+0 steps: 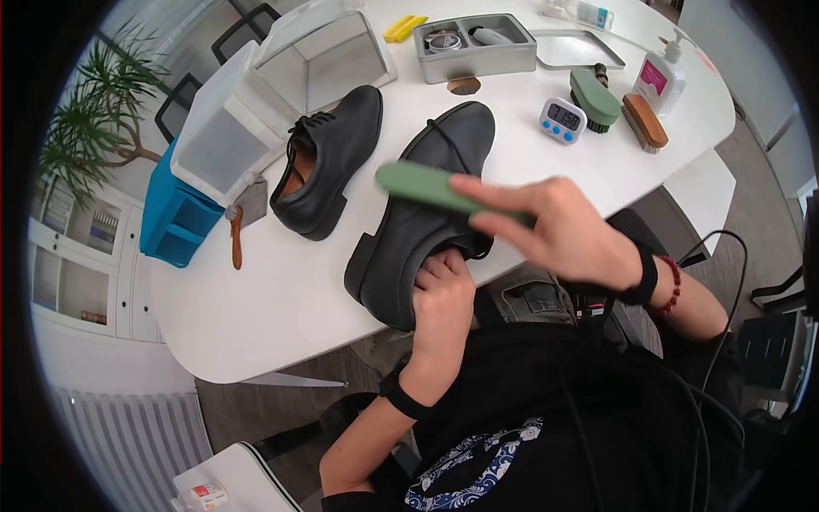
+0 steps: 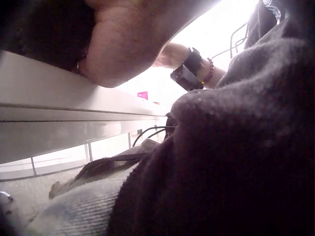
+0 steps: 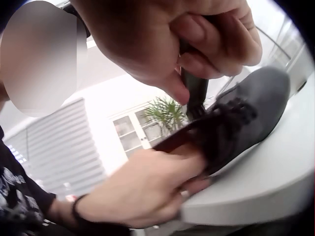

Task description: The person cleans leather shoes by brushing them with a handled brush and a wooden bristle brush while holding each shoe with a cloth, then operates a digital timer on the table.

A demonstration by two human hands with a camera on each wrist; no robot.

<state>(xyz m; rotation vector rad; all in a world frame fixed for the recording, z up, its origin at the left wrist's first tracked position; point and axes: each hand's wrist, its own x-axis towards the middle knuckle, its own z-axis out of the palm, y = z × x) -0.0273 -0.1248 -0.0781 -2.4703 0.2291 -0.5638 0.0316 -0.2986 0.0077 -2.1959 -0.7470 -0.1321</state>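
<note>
With our right hand (image 1: 565, 229) pinching the brush (image 1: 426, 185) and left hand (image 1: 444, 294) gripping the shoe (image 1: 409, 237), we should stroke lightly, evenly.

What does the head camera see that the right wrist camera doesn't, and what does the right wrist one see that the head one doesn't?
Only the head view: the little timer, the pump bottle, the wooden brush and the blue holder.
Only the right wrist view: the person's head, blurred out.
Both: the left hand at the opening of a black shoe, the right hand holding the green brush, the leafy plant and the white cabinet.
</note>
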